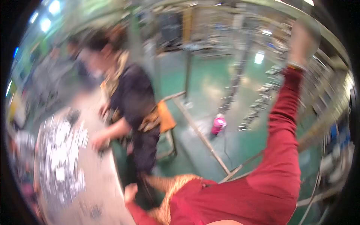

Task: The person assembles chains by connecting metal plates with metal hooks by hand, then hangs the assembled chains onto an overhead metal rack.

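My left hand (130, 193) is beside the near edge of the long pale table (103, 180), low in the view. Its fingers are smeared, and I cannot make out anything in them. My right arm, in a red sleeve (283, 120), stretches far up to the right. At its end my right hand (301, 43) is blurred, close to a pale metal rail (332, 58); whether it touches the rail is unclear. Many shiny, silvery pieces (62, 153) are spread over the table, too blurred to name.
A co-worker in dark clothing (138, 93) stands at the table, one hand (100, 139) over its edge. Behind are an orange cloth (166, 115) on a frame, a metal bar (202, 135) and a pink object (218, 124) on the green floor (210, 86). More people are at the far left.
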Motion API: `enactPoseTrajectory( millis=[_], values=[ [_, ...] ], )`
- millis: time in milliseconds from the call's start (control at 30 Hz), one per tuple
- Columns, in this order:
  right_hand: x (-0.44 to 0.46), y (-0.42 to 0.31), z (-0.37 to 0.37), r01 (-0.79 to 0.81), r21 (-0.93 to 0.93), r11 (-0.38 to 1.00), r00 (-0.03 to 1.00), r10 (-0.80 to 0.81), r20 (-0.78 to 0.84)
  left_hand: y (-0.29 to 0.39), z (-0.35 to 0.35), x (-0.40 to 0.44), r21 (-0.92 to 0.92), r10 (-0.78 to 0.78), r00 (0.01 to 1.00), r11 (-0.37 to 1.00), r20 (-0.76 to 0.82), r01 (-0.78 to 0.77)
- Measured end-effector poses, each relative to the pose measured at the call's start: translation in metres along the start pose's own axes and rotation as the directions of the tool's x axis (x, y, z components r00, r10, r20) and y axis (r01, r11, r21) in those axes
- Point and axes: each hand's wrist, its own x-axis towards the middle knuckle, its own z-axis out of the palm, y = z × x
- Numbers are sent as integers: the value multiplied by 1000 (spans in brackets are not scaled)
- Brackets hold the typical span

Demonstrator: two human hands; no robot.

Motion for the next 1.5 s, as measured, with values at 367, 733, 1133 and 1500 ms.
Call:
enactPoseTrajectory(
  millis=[367, 733, 1133, 1500],
  values=[
    [-131, -65, 76, 207, -43, 977, 976, -203, 82, 53, -57, 77, -387, -366, 899, 813, 243, 435],
    [-362, -352, 199, -266, 821, 505, 767, -405, 498, 53, -250, 16, -892, -672, 641, 451, -370, -42],
    [-717, -563, 316, -356, 708, 610, 9, -756, 655, -282, -368, -112, -492, -773, -299, 19, -559, 870],
    [-725, -564, 317, -386, 693, 608, 86, -725, 684, -284, -333, -32, -533, -558, -534, -184, -635, 826]
  ],
)
